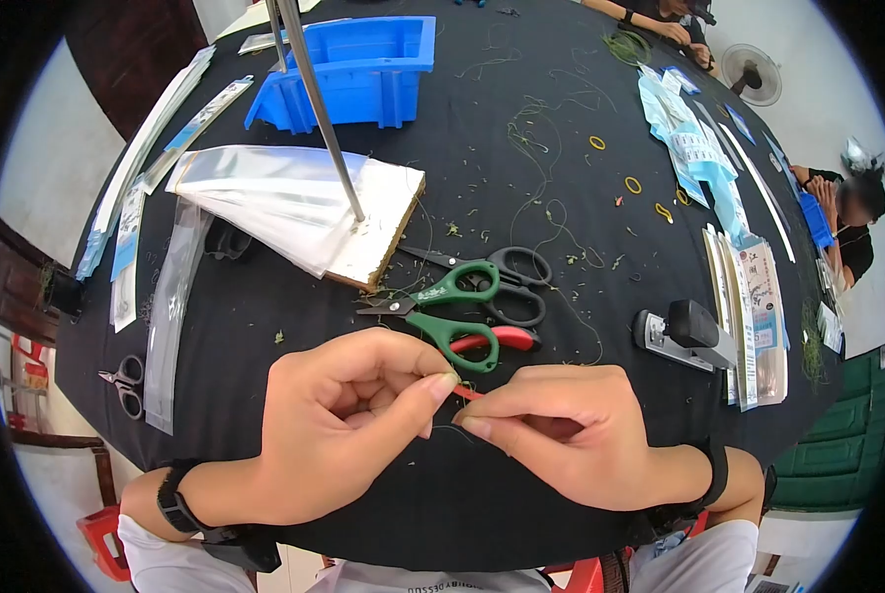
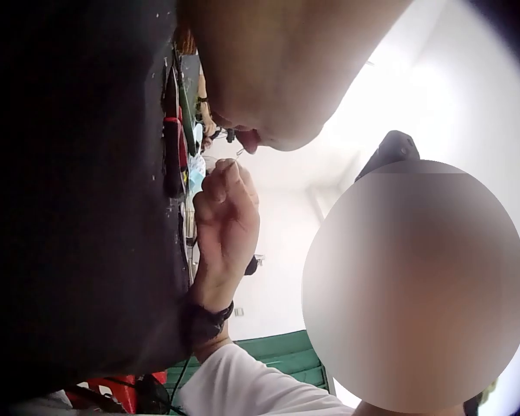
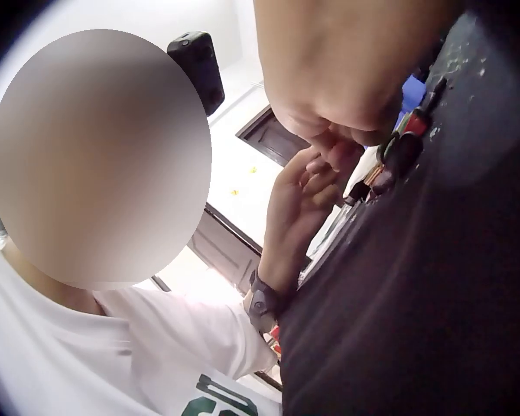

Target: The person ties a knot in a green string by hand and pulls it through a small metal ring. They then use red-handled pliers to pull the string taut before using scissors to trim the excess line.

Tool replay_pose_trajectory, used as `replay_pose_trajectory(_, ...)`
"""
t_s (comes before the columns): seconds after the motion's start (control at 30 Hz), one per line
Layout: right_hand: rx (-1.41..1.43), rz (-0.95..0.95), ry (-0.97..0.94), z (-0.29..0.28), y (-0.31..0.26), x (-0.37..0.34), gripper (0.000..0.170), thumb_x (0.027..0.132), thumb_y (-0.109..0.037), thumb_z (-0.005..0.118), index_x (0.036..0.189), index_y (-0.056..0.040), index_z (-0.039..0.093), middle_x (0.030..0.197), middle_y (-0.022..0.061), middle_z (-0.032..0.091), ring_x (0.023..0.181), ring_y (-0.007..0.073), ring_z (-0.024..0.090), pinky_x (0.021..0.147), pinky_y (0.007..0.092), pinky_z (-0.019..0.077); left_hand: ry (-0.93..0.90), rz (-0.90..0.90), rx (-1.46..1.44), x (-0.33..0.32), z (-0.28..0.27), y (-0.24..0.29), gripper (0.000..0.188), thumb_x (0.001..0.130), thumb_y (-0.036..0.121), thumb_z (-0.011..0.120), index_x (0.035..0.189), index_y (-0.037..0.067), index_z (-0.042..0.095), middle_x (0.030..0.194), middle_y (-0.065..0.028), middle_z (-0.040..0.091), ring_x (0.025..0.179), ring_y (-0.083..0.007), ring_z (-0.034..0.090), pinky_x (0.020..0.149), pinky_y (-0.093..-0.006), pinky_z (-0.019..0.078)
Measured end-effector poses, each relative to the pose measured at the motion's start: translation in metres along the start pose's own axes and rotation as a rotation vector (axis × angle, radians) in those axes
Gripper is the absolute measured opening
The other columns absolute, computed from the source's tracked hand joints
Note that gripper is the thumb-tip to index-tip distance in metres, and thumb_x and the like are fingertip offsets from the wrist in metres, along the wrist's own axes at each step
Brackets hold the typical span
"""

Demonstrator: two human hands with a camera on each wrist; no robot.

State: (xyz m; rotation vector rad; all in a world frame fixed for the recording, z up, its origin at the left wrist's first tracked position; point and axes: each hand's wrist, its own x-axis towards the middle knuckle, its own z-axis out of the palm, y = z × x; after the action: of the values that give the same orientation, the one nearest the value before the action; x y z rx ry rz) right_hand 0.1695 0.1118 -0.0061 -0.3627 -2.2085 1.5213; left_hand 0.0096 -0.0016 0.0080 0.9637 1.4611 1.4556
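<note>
Both hands meet low over the black tablecloth. The left hand (image 1: 348,425) pinches something very small between thumb and forefinger; a thin line seems to run near the fingertips. Beside it, thumb and forefinger of the right hand (image 1: 566,430) are pressed together on a thin strand. A short red piece (image 1: 468,392) shows between the two hands, perhaps part of the red-handled tool behind. Just beyond lie green-handled scissors (image 1: 452,336) and black-handled scissors (image 1: 521,287). In the wrist views the right hand (image 2: 227,221) and left hand (image 3: 302,204) appear, their held items too small to tell.
A white board (image 1: 388,203) with a metal rod and clear bags stands behind the left hand, a blue bin (image 1: 363,94) beyond. Small scissors (image 1: 129,383) lie far left. A stapler (image 1: 674,341) and printed packets (image 1: 758,326) are at right. Thread and rubber bands lie beyond; other people sit at right.
</note>
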Motion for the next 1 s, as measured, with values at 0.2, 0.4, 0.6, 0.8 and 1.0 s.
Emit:
replay_pose_trajectory(0.2, -0.226, -0.138, 0.005, 0.005, -0.005, -0.003, 0.021, 0.077, 0.003, 0.062, 0.097, -0.0028, 0.061, 0.075, 0.0093, 0.061, 0.057, 0.0229, 0.059, 0.046, 0.0312, 0.0447, -0.005, 0.243, 0.399, -0.001, -0.003, -0.003, 0.006, 0.085, 0.000, 0.063, 0.089, -0.004, 0.062, 0.071, -0.0043, 0.062, 0.057, -0.0026, 0.056, 0.047, -0.0151, 0.0388)
replay_pose_trajectory(0.4, -0.482, -0.234, 0.070, 0.005, -0.015, -0.004, 0.022, 0.075, 0.000, 0.065, 0.096, -0.0020, 0.060, 0.065, 0.0075, 0.057, 0.051, 0.0222, 0.058, 0.045, 0.0316, 0.0448, 0.050, 0.435, 0.510, 0.000, -0.002, -0.005, 0.006, 0.081, -0.001, 0.066, 0.087, -0.002, 0.064, 0.067, -0.0034, 0.062, 0.050, -0.0008, 0.050, 0.042, -0.0156, 0.0334)
replay_pose_trajectory(0.6, -0.449, -0.334, 0.072, 0.008, -0.009, -0.005, 0.022, 0.068, 0.002, 0.072, 0.089, -0.0035, 0.068, 0.053, 0.0031, 0.053, 0.041, 0.0144, 0.050, 0.037, 0.0251, 0.0361, 0.098, 0.430, 0.528, 0.000, -0.003, -0.005, 0.009, 0.078, -0.002, 0.067, 0.086, 0.000, 0.065, 0.065, -0.0018, 0.061, 0.045, -0.0010, 0.044, 0.041, -0.0176, 0.0303)
replay_pose_trajectory(0.8, -0.561, -0.427, -0.087, 0.001, -0.015, -0.006, 0.033, 0.064, -0.004, 0.068, 0.096, -0.0050, 0.066, 0.054, -0.0003, 0.049, 0.042, 0.0129, 0.049, 0.037, 0.0261, 0.0384, 0.062, 0.404, 0.526, 0.000, -0.004, -0.005, 0.004, 0.081, 0.000, 0.066, 0.085, 0.000, 0.065, 0.063, 0.0002, 0.060, 0.048, 0.0008, 0.044, 0.042, -0.0165, 0.0278)
replay_pose_trajectory(1.0, -0.507, -0.526, 0.002, -0.006, -0.018, -0.002, 0.037, 0.060, 0.001, 0.066, 0.097, -0.0030, 0.068, 0.051, -0.0007, 0.047, 0.038, 0.0111, 0.043, 0.035, 0.0238, 0.0329, -0.044, 0.596, 0.620, 0.004, -0.003, -0.004, 0.011, 0.074, 0.000, 0.069, 0.084, 0.002, 0.066, 0.062, -0.0052, 0.059, 0.046, -0.0072, 0.050, 0.042, -0.0209, 0.0358)
